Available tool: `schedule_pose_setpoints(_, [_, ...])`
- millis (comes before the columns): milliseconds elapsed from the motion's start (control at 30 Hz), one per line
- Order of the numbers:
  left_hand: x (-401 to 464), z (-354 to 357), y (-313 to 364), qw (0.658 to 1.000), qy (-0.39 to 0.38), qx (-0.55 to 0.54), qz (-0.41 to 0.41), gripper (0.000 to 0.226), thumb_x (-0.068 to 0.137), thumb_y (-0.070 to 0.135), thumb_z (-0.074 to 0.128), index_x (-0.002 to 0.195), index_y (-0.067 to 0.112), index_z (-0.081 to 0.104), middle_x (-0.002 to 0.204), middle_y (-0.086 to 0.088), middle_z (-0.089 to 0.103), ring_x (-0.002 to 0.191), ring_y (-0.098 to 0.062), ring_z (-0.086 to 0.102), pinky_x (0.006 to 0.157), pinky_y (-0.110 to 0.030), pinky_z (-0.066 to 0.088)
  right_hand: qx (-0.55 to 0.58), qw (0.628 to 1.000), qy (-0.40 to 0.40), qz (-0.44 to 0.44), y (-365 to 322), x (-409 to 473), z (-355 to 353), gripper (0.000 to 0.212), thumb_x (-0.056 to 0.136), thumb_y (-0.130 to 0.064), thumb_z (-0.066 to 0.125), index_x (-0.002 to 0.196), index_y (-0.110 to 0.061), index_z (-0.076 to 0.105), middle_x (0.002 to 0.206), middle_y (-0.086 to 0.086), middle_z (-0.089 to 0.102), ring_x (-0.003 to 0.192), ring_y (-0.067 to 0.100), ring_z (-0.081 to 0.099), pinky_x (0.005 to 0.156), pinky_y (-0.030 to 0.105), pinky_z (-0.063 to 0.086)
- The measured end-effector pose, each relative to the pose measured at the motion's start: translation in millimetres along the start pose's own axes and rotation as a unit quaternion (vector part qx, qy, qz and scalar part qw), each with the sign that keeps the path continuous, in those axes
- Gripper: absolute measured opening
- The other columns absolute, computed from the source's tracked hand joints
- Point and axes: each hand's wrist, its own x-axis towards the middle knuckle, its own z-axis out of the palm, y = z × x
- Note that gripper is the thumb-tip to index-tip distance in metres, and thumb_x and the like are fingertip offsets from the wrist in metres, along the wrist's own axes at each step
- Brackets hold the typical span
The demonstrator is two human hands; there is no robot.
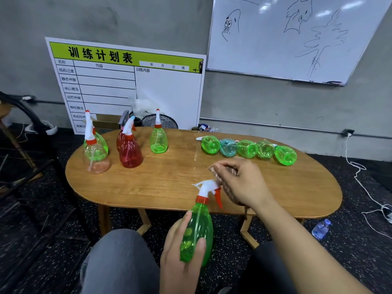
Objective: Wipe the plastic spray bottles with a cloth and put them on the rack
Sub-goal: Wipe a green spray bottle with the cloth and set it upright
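a person sits at an oval wooden desk, seen from a camera on their head; grey trouser knees show at the bottom of the view. the left hand grips the body of a green spray bottle, fingers and thumb curled round it, holding it tilted in the air just in front of the desk's near edge, over the lap. its white spray head with a red trigger points toward the desk. the right hand is over the desk's near edge, just beside the spray head, fingers curled round something pale and blurred; it cannot be told what it holds.

on the desk's far left stand five upright bottles: a clear bottle in front of a green one, two red bottles one behind the other, and a lone green bottle nearer the middle. along the far right edge a row of five bottles lies on its side, bases toward the camera, four green and one blue.

behind the desk a printed chart board leans on a grey wall, with a whiteboard hung to its right. a small water bottle lies on the speckled floor at right.
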Motion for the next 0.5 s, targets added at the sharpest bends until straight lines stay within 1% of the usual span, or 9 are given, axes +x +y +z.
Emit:
schedule_pose_setpoints(33, [-0.7, -0.4, 0.8, 1.000, 0.000, 0.000, -0.002, 0.065, 0.085, 0.062, 0.060, 0.147, 0.064, 0.044, 0.147, 0.034, 0.048, 0.126, 0.005, 0.058, 0.086, -0.005, 0.051, -0.048, 0.999, -0.001, 0.006, 1.3, 0.8, -0.5, 0.014, 0.101, -0.035, 0.067, 0.104, -0.037, 0.080, 0.095, -0.017, 0.072, 0.090, 0.008, 0.067, 0.081, 0.032, 0.053])
schedule_pose_setpoints(100, [-1.4, -0.4, -0.4, 1.000, -0.003, 0.007, 0.000, 0.064, 0.085, 0.062, 0.061, 0.147, 0.063, 0.046, 0.148, 0.031, 0.049, 0.126, 0.003, 0.059, 0.085, -0.006, 0.052, -0.144, 0.989, -0.040, 0.007, 0.8, -0.6, 2.1, 0.017, 0.102, -0.038, 0.063, 0.106, -0.037, 0.079, 0.097, -0.017, 0.067, 0.090, 0.011, 0.065, 0.079, 0.031, 0.052])
schedule_pose_setpoints(133, [-1.5, -0.4, -1.6, 1.000, -0.003, 0.015, 0.003, 0.063, 0.086, 0.060, 0.061, 0.147, 0.061, 0.047, 0.147, 0.028, 0.051, 0.125, 0.002, 0.060, 0.085, -0.006, 0.052, -0.158, 0.985, -0.062, 0.010, -1.2, -1.7, 3.5, 0.017, 0.103, -0.038, 0.062, 0.107, -0.037, 0.079, 0.097, -0.017, 0.064, 0.089, 0.011, 0.064, 0.080, 0.031, 0.052])
schedule_pose_setpoints(200, [-1.9, 0.4, -3.6, 0.999, -0.004, 0.033, 0.010, 0.062, 0.087, 0.057, 0.062, 0.148, 0.057, 0.050, 0.146, 0.026, 0.053, 0.124, 0.003, 0.060, 0.083, -0.005, 0.053, -0.158, 0.984, -0.086, 0.010, -5.0, -3.3, 4.1, 0.017, 0.103, -0.039, 0.062, 0.107, -0.037, 0.078, 0.094, -0.019, 0.059, 0.086, 0.009, 0.062, 0.081, 0.032, 0.054])
schedule_pose_setpoints(300, [-4.0, 3.5, -6.3, 0.998, -0.012, 0.058, 0.018, 0.060, 0.091, 0.058, 0.062, 0.149, 0.052, 0.053, 0.146, 0.023, 0.055, 0.125, 0.006, 0.058, 0.083, -0.001, 0.050, -0.145, 0.982, -0.122, -0.008, -10.4, -6.0, 7.0, 0.019, 0.103, -0.040, 0.063, 0.110, -0.033, 0.079, 0.088, -0.025, 0.052, 0.083, 0.003, 0.058, 0.083, 0.031, 0.052])
schedule_pose_setpoints(400, [-5.8, 5.1, -10.6, 0.997, -0.021, 0.067, 0.020, 0.060, 0.092, 0.060, 0.061, 0.151, 0.053, 0.050, 0.147, 0.023, 0.053, 0.127, 0.004, 0.058, 0.084, -0.003, 0.051, -0.131, 0.981, -0.143, -0.015, -15.6, -9.7, 8.8, 0.021, 0.103, -0.039, 0.063, 0.114, -0.029, 0.078, 0.090, -0.025, 0.053, 0.084, -0.001, 0.056, 0.087, 0.027, 0.050])
schedule_pose_setpoints(433, [-5.8, 5.6, -10.6, 0.997, -0.022, 0.066, 0.022, 0.060, 0.092, 0.061, 0.060, 0.151, 0.056, 0.048, 0.148, 0.023, 0.053, 0.126, 0.004, 0.058, 0.084, -0.004, 0.052, -0.126, 0.982, -0.143, -0.014, -15.3, -9.5, 8.8, 0.020, 0.102, -0.037, 0.064, 0.113, -0.029, 0.079, 0.089, -0.025, 0.054, 0.082, -0.004, 0.056, 0.086, 0.026, 0.050])
schedule_pose_setpoints(467, [-5.8, 5.9, -9.5, 0.998, -0.024, 0.061, 0.019, 0.060, 0.092, 0.062, 0.060, 0.150, 0.058, 0.047, 0.148, 0.025, 0.052, 0.126, 0.004, 0.058, 0.084, -0.005, 0.052, -0.100, 0.985, -0.142, -0.012, -15.4, -9.5, 8.7, 0.018, 0.102, -0.034, 0.065, 0.111, -0.029, 0.079, 0.087, -0.026, 0.056, 0.078, -0.007, 0.057, 0.083, 0.023, 0.049])
schedule_pose_setpoints(500, [-6.0, 6.4, -8.0, 0.998, -0.020, 0.052, 0.013, 0.060, 0.090, 0.063, 0.061, 0.149, 0.061, 0.046, 0.148, 0.027, 0.052, 0.126, 0.004, 0.058, 0.086, -0.005, 0.052, -0.043, 0.989, -0.141, -0.003, -14.6, -10.0, 9.7, 0.016, 0.101, -0.030, 0.067, 0.110, -0.027, 0.080, 0.085, -0.025, 0.060, 0.074, -0.009, 0.059, 0.077, 0.017, 0.048])
